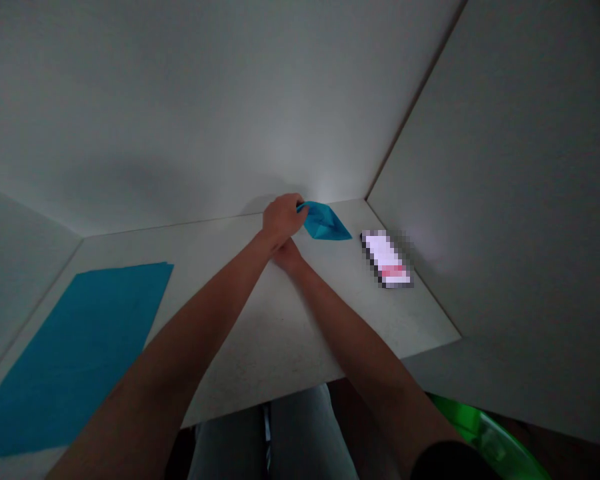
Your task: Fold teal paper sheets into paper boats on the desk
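A small folded blue paper (326, 222), creased into a pointed shape, stands out to the right above the white tabletop near the back wall. My left hand (283, 217) is closed on its left end, with the thumb and fingers pinching the edge. My right hand (288, 256) lies lower, close to the table and partly behind my left wrist. My forearms come together there. The fingers of my right hand are hidden, so what they hold or touch cannot be seen.
Large flat blue paper sheets (85, 347) lie on the table (260, 353) at the left. A phone with a lit, blurred screen (386, 259) rests at the right near the side panel (520, 200). Below the table at the right is a green translucent container (485, 433).
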A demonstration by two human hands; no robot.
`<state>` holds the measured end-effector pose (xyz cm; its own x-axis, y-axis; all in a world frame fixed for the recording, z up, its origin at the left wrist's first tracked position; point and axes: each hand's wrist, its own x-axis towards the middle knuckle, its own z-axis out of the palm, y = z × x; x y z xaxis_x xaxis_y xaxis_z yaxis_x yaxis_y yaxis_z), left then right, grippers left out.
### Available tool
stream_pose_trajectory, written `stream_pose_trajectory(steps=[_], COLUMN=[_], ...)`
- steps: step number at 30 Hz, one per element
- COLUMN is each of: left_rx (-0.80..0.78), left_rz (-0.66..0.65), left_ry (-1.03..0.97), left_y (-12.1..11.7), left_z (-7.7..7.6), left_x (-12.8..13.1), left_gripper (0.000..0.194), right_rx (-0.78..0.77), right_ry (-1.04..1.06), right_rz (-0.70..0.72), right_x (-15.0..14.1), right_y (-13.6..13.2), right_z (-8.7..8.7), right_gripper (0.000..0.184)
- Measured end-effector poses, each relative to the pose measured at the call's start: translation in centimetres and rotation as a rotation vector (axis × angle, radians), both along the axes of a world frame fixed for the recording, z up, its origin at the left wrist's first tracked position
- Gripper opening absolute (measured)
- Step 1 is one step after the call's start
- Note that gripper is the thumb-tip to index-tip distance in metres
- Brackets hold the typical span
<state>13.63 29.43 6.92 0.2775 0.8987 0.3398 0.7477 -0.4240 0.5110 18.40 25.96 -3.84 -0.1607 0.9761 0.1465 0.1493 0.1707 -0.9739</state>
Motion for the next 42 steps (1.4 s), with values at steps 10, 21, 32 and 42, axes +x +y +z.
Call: stream_pose_trajectory(steps=[10, 21, 32, 42], left_rx=[-0.072, -0.056, -0.158, -0.177], left_rz=[0.509, 0.215, -0.143, 0.01], left_ry=[-0.727, -0.597, -0.769, -0.824], left_y=[-8.3, -9.0, -9.3, -8.6], left_z=[-6.5, -7.3, -7.6, -8.2], left_x=[-15.7, -15.5, -15.0, -14.6], left_gripper=[0.017, 0.018, 0.046, 0.032], right_rx=[0.078, 0.315, 0.212, 0.149], right_ry=[0.172, 0.036, -0.078, -0.027], right_rz=[-0.022, 0.038, 0.018, 0.175], right_x=[-0.2, -0.1, 0.6, 0.3], right_y=[-2.7, -2.4, -2.8, -3.0], right_z=[2.9, 1.4, 2.6, 2.6], right_gripper=[0.08, 0.073, 0.031, 0.038])
